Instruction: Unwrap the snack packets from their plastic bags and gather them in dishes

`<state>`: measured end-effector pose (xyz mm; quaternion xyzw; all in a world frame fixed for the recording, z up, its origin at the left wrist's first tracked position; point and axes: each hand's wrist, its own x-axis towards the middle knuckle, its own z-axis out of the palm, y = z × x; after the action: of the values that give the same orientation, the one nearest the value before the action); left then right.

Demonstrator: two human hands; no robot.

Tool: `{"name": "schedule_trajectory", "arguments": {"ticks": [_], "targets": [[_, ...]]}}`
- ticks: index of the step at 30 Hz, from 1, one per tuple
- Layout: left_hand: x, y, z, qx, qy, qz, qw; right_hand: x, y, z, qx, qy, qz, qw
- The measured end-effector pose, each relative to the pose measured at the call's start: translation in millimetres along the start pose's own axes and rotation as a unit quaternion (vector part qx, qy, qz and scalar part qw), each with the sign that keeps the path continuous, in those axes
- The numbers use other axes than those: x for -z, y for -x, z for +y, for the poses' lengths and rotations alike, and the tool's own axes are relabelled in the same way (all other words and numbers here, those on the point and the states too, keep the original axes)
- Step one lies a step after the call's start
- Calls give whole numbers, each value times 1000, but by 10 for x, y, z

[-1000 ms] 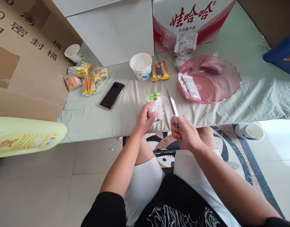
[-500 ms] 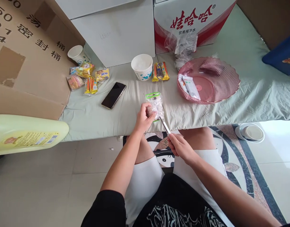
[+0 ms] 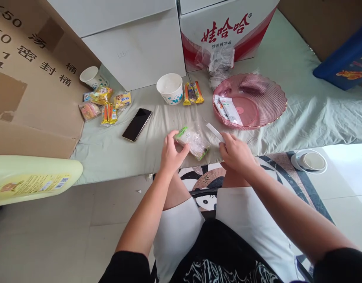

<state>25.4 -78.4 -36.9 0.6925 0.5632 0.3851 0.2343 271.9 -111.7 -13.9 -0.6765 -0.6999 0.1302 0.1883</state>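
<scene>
Head view: a green cloth-covered surface [image 3: 110, 157] crosses the middle of the frame, with a pink ribbed bowl [image 3: 263, 106] on it right of centre. Just below centre, the left hand [image 3: 171, 155] grips the left end of a clear-wrapped packet [image 3: 195, 143], thumb and fingers around it; the right hand [image 3: 238, 152], to the packet's right and apart from it, is closed around a slim pale tool [image 3: 214, 132]. The green-ended packet sits slantwise between both hands; the tool points toward the upper left.

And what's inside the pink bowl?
White packets lie in the left part of the pink bowl; its bottom shows beside them. The spot beneath the packets is covered, and their contents can't be seen.
</scene>
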Motion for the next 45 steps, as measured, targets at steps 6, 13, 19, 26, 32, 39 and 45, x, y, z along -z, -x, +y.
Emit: {"name": "schedule_trajectory", "arguments": {"ticks": [6,13,19,26,32,39,45], "targets": [[227,-126,44,3,-11,-58,998,-193,-296,72,106,-41,52,992],[170,-210,24,108,76,-41,990,-228,76,-100,216,-172,80,958],[259,-138,-196,163,177,27,970,-125,14,-104,143,-170,123,967],[571,27,-317,69,20,66,995,68,92,-34,107,-175,259,944],[661,-130,-143,-32,-109,12,993,140,-134,-308,168,-76,121,975],[851,162,-4,-152,-93,46,983,102,39,-104,239,-43,146,959],[857,432,-34,-157,-85,17,984,138,305,-116,293,-101,149,939]]}}
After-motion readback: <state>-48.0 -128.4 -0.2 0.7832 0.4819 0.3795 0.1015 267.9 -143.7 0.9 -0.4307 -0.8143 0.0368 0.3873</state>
